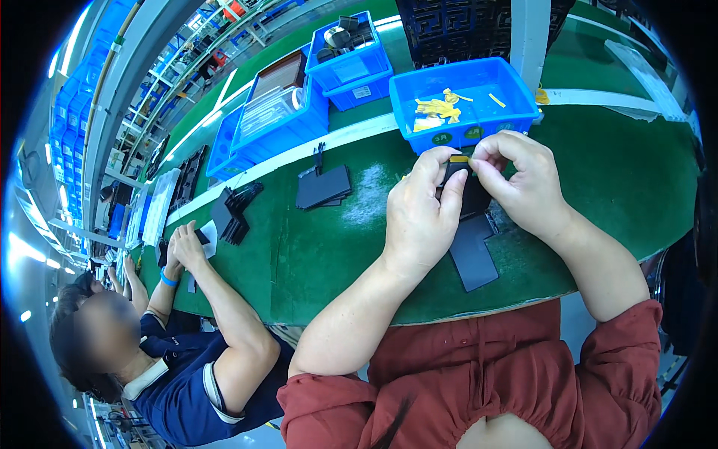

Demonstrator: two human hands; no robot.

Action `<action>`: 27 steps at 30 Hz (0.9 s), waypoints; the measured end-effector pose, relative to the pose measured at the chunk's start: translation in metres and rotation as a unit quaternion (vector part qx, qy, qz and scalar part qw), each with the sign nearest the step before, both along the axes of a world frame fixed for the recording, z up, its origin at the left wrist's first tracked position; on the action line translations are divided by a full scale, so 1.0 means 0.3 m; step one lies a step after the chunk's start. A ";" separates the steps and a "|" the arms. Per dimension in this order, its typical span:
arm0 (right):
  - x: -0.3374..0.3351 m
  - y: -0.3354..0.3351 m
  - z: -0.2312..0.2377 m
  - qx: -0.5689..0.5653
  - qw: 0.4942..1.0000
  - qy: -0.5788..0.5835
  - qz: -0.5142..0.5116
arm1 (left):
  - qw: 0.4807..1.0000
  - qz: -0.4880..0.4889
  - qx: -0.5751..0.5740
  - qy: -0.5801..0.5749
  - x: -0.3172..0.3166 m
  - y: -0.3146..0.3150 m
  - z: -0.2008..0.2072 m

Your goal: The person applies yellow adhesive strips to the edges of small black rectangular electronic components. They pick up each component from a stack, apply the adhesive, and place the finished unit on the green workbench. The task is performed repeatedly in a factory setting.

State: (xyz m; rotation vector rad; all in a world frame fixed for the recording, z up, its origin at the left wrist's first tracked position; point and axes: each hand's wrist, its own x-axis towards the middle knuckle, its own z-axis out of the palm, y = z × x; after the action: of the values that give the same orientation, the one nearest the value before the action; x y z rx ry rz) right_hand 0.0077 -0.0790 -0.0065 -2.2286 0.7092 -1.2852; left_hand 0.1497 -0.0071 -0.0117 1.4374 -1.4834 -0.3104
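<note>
The left hand (419,213) grips a black piece (454,168) above the green counter (598,165), near the blue bin (510,128) (yellow bits (441,109) inside), while the right hand (527,183) pinches the piece's yellow strip (458,159).

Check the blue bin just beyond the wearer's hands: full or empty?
The blue bin is partly filled: yellow strips lie heaped toward its left, a lone strip lies farther right; the bin's floor shows between.

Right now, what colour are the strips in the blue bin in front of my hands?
The strips: yellow, head view.
</note>
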 end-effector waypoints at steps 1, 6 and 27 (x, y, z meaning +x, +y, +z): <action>-0.002 -0.001 0.000 0.014 1.000 0.004 0.016 | 1.000 0.004 -0.005 0.000 0.005 -0.006 -0.001; -0.012 -0.002 -0.003 0.048 0.996 0.009 0.071 | 0.995 0.092 -0.021 0.040 0.149 -0.060 0.003; 0.004 -0.038 -0.040 0.313 0.938 -0.012 0.147 | 0.987 -0.144 0.004 -0.067 0.112 -0.034 0.044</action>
State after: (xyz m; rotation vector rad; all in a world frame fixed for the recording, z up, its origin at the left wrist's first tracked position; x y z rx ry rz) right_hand 0.0087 -0.0904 -0.0186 -1.7095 0.6322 -0.7908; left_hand 0.1833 -0.0174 0.0014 1.2697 -1.8058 -0.4029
